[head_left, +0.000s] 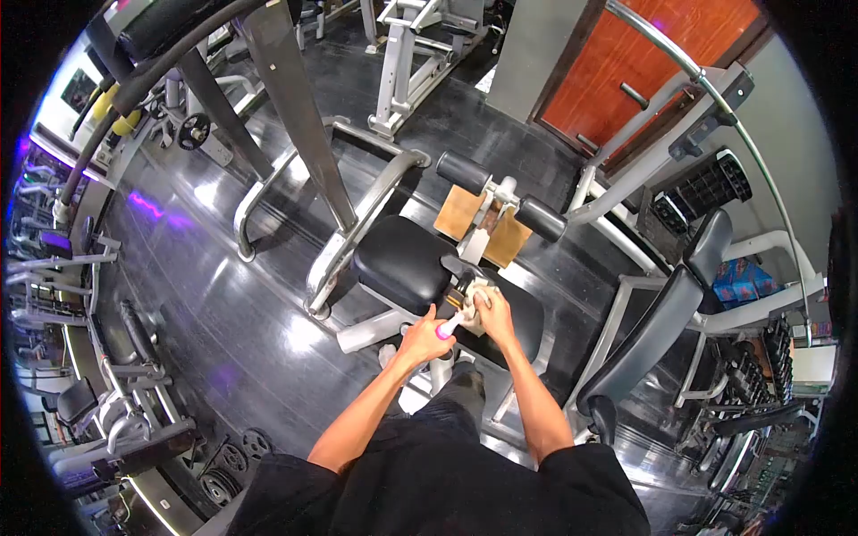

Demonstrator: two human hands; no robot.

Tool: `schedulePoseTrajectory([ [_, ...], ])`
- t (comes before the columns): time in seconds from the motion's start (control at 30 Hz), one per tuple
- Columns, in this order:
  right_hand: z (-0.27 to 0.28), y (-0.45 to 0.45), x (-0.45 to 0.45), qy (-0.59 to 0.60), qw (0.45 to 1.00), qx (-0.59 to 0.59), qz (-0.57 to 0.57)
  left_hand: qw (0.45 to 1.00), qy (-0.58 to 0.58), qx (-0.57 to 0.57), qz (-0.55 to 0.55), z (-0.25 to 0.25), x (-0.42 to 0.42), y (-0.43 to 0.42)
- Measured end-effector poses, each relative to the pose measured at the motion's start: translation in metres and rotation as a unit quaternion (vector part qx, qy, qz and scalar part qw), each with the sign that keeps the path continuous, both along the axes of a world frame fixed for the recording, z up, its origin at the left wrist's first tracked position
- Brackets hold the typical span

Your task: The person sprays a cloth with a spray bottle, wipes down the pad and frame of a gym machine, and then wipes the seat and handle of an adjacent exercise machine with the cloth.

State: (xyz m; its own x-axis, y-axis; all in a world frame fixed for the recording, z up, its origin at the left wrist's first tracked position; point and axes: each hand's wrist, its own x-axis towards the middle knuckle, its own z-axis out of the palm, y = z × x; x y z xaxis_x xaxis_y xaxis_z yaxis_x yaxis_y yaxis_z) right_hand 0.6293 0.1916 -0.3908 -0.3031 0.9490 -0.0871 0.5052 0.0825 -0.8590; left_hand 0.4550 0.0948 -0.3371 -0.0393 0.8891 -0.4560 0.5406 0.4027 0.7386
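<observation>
My left hand (427, 341) is closed around a small white and pink object (449, 328), which looks like a bottle, though my fingers hide much of it. Close beside it, my right hand (492, 314) is closed on a pale, crumpled cloth (475, 304). Both hands are over the gap between a black padded seat (402, 259) and a second black pad (520, 326). Dark and orange-brown parts show just ahead of the cloth, partly covered by my hands.
Beyond the seat are black foam rollers (542, 218) and tan footplates (510, 239). A grey metal upright (299, 116) rises at the left. To the right is a black backrest (648, 335) on another machine. A curved bar (760, 147) hangs at the upper right.
</observation>
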Motion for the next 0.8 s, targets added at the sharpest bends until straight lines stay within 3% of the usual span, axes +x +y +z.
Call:
schedulePoseTrajectory([
  [0.03, -0.007, 0.008, -0.002, -0.035, 0.999, 0.013, -0.030, 0.999, -0.029, -0.001, 0.018, 0.000, -0.002, -0.001],
  [0.07, -0.011, 0.018, -0.004, -0.029, 0.993, -0.074, -0.084, 1.000, -0.024, 0.010, -0.007, 0.004, -0.006, 0.002],
  [0.1, -0.024, 0.023, -0.006, 0.048, 0.978, -0.123, -0.163, 1.000, -0.023, 0.012, -0.007, 0.005, -0.008, 0.001],
  [0.17, -0.039, 0.027, -0.005, 0.264, 0.890, -0.262, -0.264, 0.965, -0.237, -0.031, 0.107, 0.005, -0.011, -0.004],
  [0.23, 0.021, 0.006, -0.015, 0.340, 0.864, -0.229, -0.293, 0.965, -0.248, 0.000, 0.085, -0.008, -0.015, -0.011],
  [0.3, 0.036, 0.003, -0.007, 0.315, 0.859, -0.264, -0.304, 0.932, -0.333, 0.014, 0.146, -0.002, -0.017, -0.020],
  [0.4, 0.089, -0.001, 0.005, 0.047, 0.981, -0.110, -0.151, 0.925, -0.339, 0.061, 0.159, 0.009, -0.025, -0.037],
  [0.43, 0.115, 0.002, 0.002, -0.075, 0.988, -0.107, -0.077, 0.922, -0.341, 0.082, 0.165, 0.015, -0.028, -0.042],
  [0.5, 0.160, 0.001, -0.017, -0.199, 0.977, -0.006, 0.075, 0.924, -0.334, 0.080, 0.170, 0.033, -0.033, -0.050],
  [0.57, 0.165, -0.001, -0.037, -0.189, 0.956, 0.076, 0.210, 0.918, -0.331, 0.113, 0.184, 0.040, -0.037, -0.059],
  [0.63, 0.142, -0.002, -0.054, -0.280, 0.874, 0.211, 0.338, 0.922, -0.329, 0.120, 0.166, 0.043, -0.041, -0.066],
  [0.67, 0.120, -0.002, -0.061, -0.281, 0.873, 0.213, 0.337, 0.919, -0.328, 0.129, 0.176, 0.044, -0.042, -0.068],
  [0.73, 0.081, -0.006, -0.074, -0.461, 0.719, 0.264, 0.448, 0.908, -0.338, 0.147, 0.200, 0.051, -0.044, -0.073],
  [0.8, 0.069, -0.011, -0.083, -0.514, 0.670, 0.272, 0.462, 0.905, -0.341, 0.143, 0.208, 0.036, -0.050, -0.079],
])
